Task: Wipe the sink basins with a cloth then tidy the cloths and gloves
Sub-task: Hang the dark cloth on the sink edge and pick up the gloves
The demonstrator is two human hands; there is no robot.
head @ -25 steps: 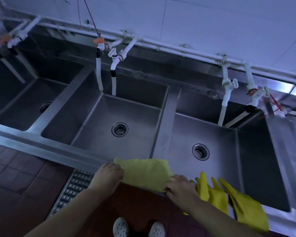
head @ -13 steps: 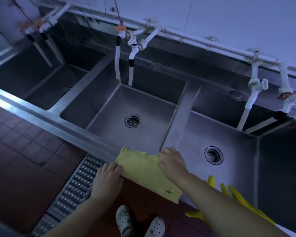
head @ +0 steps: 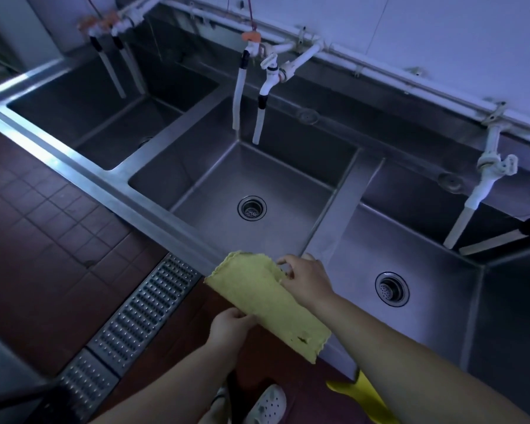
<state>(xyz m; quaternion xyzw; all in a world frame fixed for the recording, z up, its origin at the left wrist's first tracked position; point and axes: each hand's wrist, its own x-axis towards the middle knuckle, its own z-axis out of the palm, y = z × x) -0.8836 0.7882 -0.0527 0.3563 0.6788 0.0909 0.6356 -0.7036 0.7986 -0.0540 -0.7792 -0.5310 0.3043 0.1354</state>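
A yellow cloth (head: 257, 298) is draped over the front rim (head: 153, 206) of a long steel sink, at the divider between the middle basin (head: 276, 182) and the right basin (head: 410, 258). My left hand (head: 228, 328) pinches the cloth's lower near edge below the rim. My right hand (head: 306, 280) grips its upper right edge beside the divider. A yellow rubber glove (head: 367, 396) hangs at the rim under my right forearm, mostly hidden. A third basin (head: 104, 117) lies at the far left.
White taps and hoses (head: 263, 87) hang from a wall pipe over each basin. A metal floor drain grate (head: 141, 313) runs along the red tiled floor below the rim. My white shoes (head: 266, 405) stand by it.
The view swung left and down. My left hand dropped from the cloth's left edge to its lower edge, and my right hand shifted to the upper right edge; the gloves slid mostly out of sight.
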